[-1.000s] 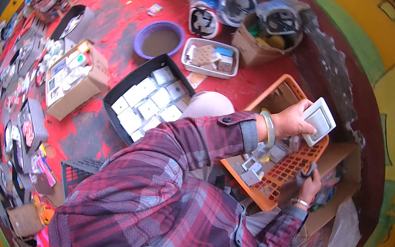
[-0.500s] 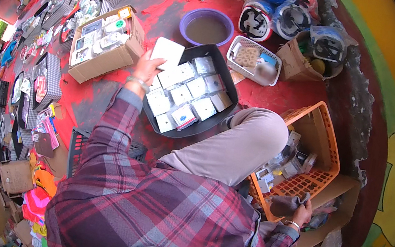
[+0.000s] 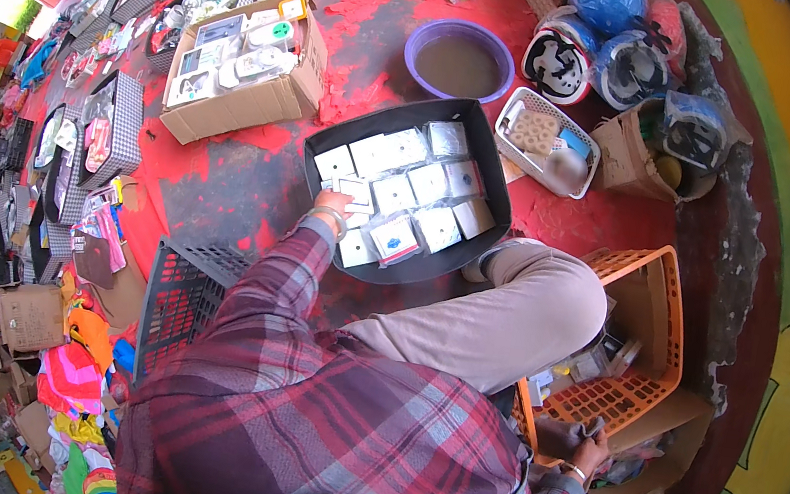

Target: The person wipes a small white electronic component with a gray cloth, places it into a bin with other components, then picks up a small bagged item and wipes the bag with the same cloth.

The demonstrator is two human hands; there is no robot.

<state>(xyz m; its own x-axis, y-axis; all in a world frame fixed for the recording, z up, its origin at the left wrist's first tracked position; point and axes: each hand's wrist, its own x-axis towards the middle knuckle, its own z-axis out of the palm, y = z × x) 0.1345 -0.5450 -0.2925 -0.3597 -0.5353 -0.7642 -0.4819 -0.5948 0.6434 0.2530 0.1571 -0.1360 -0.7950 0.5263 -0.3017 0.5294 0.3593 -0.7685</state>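
Note:
A black bin (image 3: pixel 381 275) holds rows of small white flat boxes (image 3: pixel 390 193), several of them in clear wrap. My left hand (image 3: pixel 332 204) reaches into its left side, fingers closed on a white flat box (image 3: pixel 356 192) with a dark outline. That box lies over the others, and part of the grip is hidden. Low on the right, my right hand (image 3: pixel 591 455) grips a crumpled grey cloth (image 3: pixel 565 435) beside the orange basket (image 3: pixel 673 337), which lies tilted with small packaged items inside.
A cardboard box (image 3: pixel 221 117) of packaged goods stands left of the bin. Beyond are a purple basin (image 3: pixel 508 73) of murky water and a white basket (image 3: pixel 580 187). Bagged helmets (image 3: pixel 632 70) crowd the back right. A dark crate (image 3: pixel 165 316) sits by my left arm.
My left hand has come down from the bin's far-left rim, with a raised white box, to the boxes inside. The view has shifted left. My right hand still grips the cloth.

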